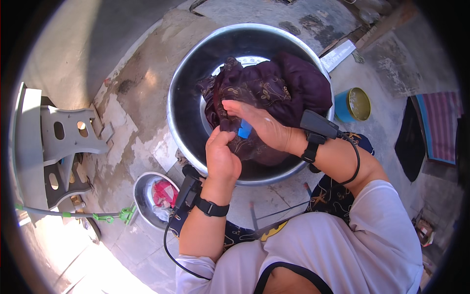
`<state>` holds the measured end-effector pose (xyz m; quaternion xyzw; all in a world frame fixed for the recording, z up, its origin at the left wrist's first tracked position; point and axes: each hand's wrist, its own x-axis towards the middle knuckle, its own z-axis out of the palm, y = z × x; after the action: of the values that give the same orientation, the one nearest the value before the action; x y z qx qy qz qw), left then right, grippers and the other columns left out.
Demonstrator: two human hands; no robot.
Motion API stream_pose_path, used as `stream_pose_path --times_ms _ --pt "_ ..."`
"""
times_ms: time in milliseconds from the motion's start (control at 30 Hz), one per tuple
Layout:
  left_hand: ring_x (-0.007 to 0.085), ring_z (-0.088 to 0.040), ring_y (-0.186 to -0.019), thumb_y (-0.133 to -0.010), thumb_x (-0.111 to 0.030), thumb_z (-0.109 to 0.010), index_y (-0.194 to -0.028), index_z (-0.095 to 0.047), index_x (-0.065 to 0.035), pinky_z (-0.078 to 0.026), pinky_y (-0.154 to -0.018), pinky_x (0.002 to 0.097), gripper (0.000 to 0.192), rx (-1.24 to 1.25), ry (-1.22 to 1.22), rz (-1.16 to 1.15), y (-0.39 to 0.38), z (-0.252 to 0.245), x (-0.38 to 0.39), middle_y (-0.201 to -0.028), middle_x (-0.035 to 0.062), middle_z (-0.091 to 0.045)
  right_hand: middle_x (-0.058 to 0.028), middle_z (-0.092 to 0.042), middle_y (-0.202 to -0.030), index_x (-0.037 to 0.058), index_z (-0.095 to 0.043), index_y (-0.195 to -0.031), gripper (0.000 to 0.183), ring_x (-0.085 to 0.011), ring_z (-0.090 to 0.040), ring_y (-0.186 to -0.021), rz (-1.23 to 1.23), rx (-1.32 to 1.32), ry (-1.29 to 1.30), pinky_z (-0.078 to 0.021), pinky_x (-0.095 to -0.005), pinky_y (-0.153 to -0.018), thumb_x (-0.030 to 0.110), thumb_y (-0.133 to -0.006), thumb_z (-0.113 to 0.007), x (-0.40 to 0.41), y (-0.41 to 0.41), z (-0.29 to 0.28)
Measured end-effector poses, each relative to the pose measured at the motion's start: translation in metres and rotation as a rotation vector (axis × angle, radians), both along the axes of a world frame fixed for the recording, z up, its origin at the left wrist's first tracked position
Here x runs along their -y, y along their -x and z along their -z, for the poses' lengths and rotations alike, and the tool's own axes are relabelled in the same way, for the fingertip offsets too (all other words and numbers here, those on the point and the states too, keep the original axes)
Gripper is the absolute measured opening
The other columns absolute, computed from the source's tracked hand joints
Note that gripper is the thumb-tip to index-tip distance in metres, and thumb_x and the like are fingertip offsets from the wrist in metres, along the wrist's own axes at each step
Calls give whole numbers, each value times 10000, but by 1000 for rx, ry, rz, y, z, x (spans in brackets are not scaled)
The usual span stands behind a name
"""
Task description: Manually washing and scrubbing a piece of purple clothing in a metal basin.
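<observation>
A wet, dark purple garment [271,82] with gold leaf embroidery lies bunched in a large round metal basin [187,88]. My left hand [222,156] is closed on the near left part of the cloth, thumb on top. Over the middle of the garment is my right hand [260,125], its fingers stretched forward and together. From under its palm pokes a small blue object [244,129], which it appears to hold against the cloth; the rest is hidden, so its kind is unclear.
A smaller metal basin [141,194] with red and white cloths [165,194] stands at lower left. Beyond it are a green-and-grey mop handle [110,215] and grey panels with oval holes [69,128]. A blue tin [345,106] stands right of the large basin, with a striped mat [440,125] farther right.
</observation>
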<state>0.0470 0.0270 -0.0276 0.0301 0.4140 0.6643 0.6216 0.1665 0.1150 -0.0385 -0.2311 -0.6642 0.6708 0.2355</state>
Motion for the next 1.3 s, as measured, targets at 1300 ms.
stream_pose_path --times_ms 1300 --pt "127 -526 -980 -850 46 -437 -1190 -497 19 -402 -911 261 346 -939 179 511 -42 94 -43 -1084 54 -560 -204 -635 -993 62 -634 -990 294 -343 -614 -966 601 1375 -272 -491 -415 -810 38 -742 -478 -163 -417 220"
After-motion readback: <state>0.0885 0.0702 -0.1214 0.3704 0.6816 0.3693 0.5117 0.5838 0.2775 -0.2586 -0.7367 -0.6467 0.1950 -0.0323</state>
